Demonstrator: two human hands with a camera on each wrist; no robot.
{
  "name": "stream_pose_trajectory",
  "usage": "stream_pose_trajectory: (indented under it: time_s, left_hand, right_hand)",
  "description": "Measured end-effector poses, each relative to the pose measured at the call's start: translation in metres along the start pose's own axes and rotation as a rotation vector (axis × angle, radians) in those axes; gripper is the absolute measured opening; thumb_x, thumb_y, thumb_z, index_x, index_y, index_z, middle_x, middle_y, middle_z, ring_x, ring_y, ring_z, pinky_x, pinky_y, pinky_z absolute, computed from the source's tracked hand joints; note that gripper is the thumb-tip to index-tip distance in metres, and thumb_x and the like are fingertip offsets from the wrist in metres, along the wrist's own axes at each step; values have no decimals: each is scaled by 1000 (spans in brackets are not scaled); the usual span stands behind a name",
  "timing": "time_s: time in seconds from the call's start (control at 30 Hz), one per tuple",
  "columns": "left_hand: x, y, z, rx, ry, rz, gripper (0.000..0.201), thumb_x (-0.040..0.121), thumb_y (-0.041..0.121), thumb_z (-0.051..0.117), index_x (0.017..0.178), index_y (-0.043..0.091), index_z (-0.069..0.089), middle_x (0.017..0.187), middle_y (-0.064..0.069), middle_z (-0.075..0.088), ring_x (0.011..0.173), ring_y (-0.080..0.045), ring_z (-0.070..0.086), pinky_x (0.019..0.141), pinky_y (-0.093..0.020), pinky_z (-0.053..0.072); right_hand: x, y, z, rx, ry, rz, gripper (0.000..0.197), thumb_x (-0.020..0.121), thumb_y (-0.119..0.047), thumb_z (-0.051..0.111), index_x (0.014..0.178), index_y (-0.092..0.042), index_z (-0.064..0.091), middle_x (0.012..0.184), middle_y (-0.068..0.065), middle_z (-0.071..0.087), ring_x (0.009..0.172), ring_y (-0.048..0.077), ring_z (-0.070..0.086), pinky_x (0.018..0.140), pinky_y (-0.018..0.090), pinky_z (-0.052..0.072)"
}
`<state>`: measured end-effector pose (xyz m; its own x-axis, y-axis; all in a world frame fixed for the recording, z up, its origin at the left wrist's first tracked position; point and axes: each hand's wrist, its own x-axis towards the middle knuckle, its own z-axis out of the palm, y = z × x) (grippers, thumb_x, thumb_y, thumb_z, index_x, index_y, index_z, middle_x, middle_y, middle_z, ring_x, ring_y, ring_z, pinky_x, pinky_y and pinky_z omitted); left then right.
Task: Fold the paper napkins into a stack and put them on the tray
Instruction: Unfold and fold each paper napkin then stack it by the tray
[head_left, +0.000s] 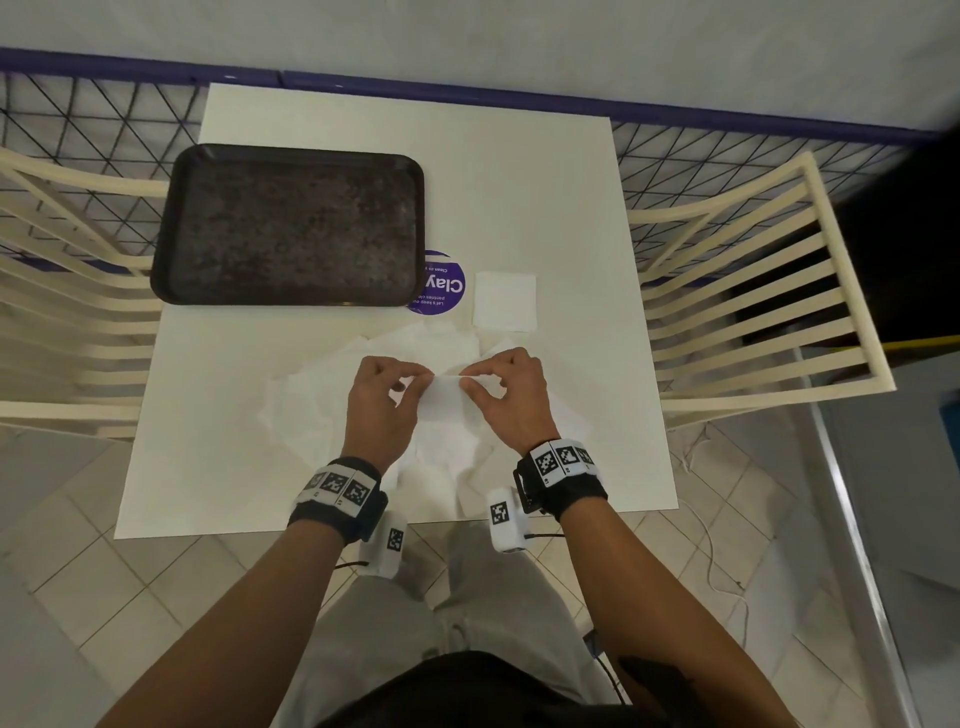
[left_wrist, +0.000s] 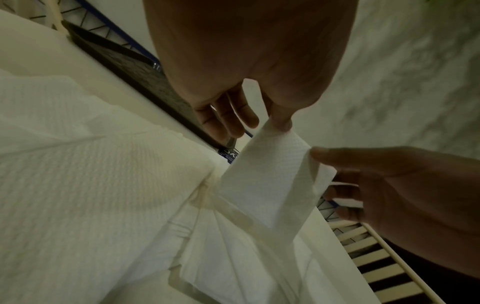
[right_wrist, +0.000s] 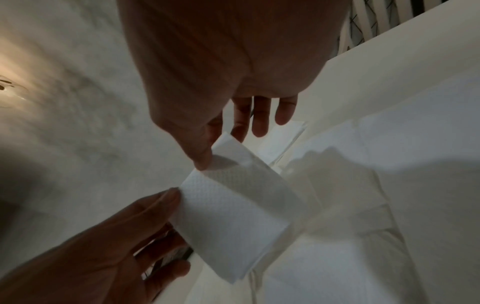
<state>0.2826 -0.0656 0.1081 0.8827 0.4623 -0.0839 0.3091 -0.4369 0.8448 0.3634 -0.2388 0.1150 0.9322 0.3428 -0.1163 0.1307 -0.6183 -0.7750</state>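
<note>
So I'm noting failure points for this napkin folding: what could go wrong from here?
The napkin hangs in the air, pinched only at its top corners by the left hand and right hand; thin paper could tear or crease crooked. Lowering it may drag the loose napkins underneath. The folded napkin sits off the tray, so it could be missed.

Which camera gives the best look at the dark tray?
The head view: the whole tray shows, lying on the table with no napkins on it. The left wrist view catches only a slanted strip of it behind the hand. The right wrist view shows no tray.
</note>
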Motion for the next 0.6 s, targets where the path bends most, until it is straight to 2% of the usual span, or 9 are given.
stream_pose_trajectory:
  time_s: [0.07,0.13,0.23,0.33,0.4,0.53,0.6]
  left_hand:
    - [0,-1,2,30,-24,64,9,97,22,72,103,17,77,112,-1,60,90,-15,62,73,-16,46]
    - [-2,-1,3,33,-46,115,8,98,22,70,102,18,75,111,1,62,91,-11,62,73,-18,47]
    - [-4,2,4,-27,-30,109,6,100,19,68,101,18,73,106,5,68,92,-10,64,74,-22,49]
    - [-5,3,1,-70,-29,56,8,104,18,62,101,21,69,99,8,71,90,-7,64,76,-17,46]
    - [-4,2,-2,-82,-21,17,9,106,20,58,101,23,65,95,9,70,87,-6,62,75,-13,45]
    - [-3,1,-6,-74,-2,-38,9,107,24,55,105,21,63,95,5,69,84,-4,61,70,-5,40]
    - [-3,2,-4,-77,-1,-64,12,108,24,53,109,19,64,96,2,69,83,-6,61,69,-9,41]
  right_hand:
    - [0,-6,2,-78,-26,-11,17,84,-53,72,98,-43,74,112,-11,55,112,14,46,96,40,37]
    - [0,-15,4,-111,-45,-31,17,85,-55,71,95,-41,73,110,-14,58,110,13,48,93,40,34]
    - [0,-23,8,-84,-69,-38,7,89,-47,70,90,-40,70,100,-15,65,101,12,54,94,47,38]
    - [1,-20,5,-12,-68,-3,5,89,-45,67,85,-43,65,95,-18,70,95,8,61,96,50,43]
    - [3,-15,1,51,-48,34,5,89,-42,66,87,-38,69,93,-18,73,88,7,65,92,47,49]
    - [3,-10,-9,190,-42,127,8,93,-22,69,91,-26,76,79,-5,71,74,14,64,83,38,56]
    - [3,-10,-9,230,-53,165,11,94,-18,68,90,-26,76,75,-4,69,68,13,62,81,36,57]
